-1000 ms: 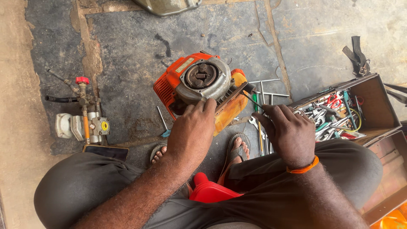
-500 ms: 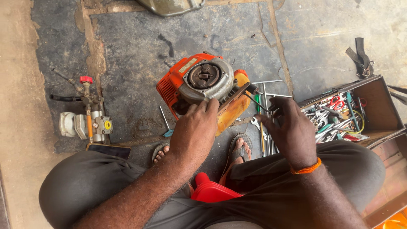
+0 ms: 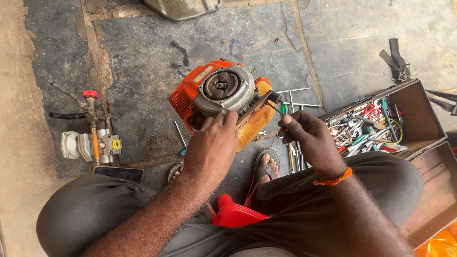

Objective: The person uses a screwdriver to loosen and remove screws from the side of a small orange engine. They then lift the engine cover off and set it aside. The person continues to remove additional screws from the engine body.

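On the stone floor (image 3: pixel 143 57), mid-frame: orange engine (image 3: pixel 219 102) tipped on its side | left hand (image 3: pixel 212 143) spread flat on casing, steadying | right hand (image 3: pixel 304 138) pinched shut on thin tool (image 3: pixel 275 107), tip at engine's right edge | toolbox (image 3: pixel 419 114) near right.

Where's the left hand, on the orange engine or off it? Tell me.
Touching. The head view shows the left hand pressed flat on the orange engine, its fingers overlapping the housing.

Bare stone floor (image 3: pixel 143 57) left of and beyond the orange engine (image 3: pixel 219 95): your hands can pass freely there. Far left, the pump fitting (image 3: pixel 90 138) and the dark flat slab (image 3: pixel 118 173) just below it block that side. Right of the engine, loose rods (image 3: pixel 293 102) lie close, then the open toolbox (image 3: pixel 404 119), crowded with tools. Your knees hem in the near side.
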`<state>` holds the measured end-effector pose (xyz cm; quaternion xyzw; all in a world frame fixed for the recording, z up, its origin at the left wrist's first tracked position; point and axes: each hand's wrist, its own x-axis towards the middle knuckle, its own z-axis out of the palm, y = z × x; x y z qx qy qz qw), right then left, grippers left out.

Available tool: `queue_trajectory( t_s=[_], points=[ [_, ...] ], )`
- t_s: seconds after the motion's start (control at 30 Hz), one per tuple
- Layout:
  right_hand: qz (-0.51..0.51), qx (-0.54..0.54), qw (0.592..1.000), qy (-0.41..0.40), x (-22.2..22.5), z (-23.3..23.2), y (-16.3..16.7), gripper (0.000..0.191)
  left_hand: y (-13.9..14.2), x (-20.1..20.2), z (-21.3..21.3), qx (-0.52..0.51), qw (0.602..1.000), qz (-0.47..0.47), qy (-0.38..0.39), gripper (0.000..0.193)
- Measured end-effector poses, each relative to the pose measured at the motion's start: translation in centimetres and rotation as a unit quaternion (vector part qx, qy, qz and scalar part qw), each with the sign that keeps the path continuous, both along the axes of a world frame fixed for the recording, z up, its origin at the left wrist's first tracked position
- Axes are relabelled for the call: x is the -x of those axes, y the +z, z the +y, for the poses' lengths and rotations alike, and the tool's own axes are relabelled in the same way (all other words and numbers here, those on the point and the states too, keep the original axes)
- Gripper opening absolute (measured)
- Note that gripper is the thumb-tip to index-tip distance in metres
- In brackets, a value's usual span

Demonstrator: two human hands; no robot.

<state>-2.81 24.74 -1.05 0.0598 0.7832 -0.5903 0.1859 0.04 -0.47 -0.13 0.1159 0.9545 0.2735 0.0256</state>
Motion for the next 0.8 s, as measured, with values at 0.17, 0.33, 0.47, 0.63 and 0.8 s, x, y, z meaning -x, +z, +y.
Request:
queue_trajectory(
  t_s=[0.17, 0.33, 0.47, 0.63, 0.8],
  points=[
    [0.036, -0.056, 0.998, 0.004, -0.3, 1.3, 0.8, 0.026, 0.3, -0.1, -0.4, -0.002, 1.000, -0.029, -0.006, 0.034],
    [0.087, -0.110, 0.989, 0.048, -1.0, 2.7, 1.4, 0.028, 0.4, -0.2, -0.8, -0.002, 0.999, -0.034, -0.006, 0.038],
    [0.050, -0.143, 0.987, 0.056, -1.5, 2.4, 0.5, 0.017, 0.5, 0.0, -0.5, 0.002, 1.000, -0.007, 0.006, 0.033],
    [-0.234, -0.062, 0.965, 0.102, -4.0, -1.2, -4.2, 0.016, 1.4, 0.1, -0.9, -0.028, 0.999, -0.034, 0.028, 0.050],
    [0.063, -0.172, 0.932, 0.313, -6.8, -8.0, -9.2, 0.041, 2.9, 0.5, -2.2, -0.028, 0.995, -0.070, 0.058, 0.058]
  ],
)
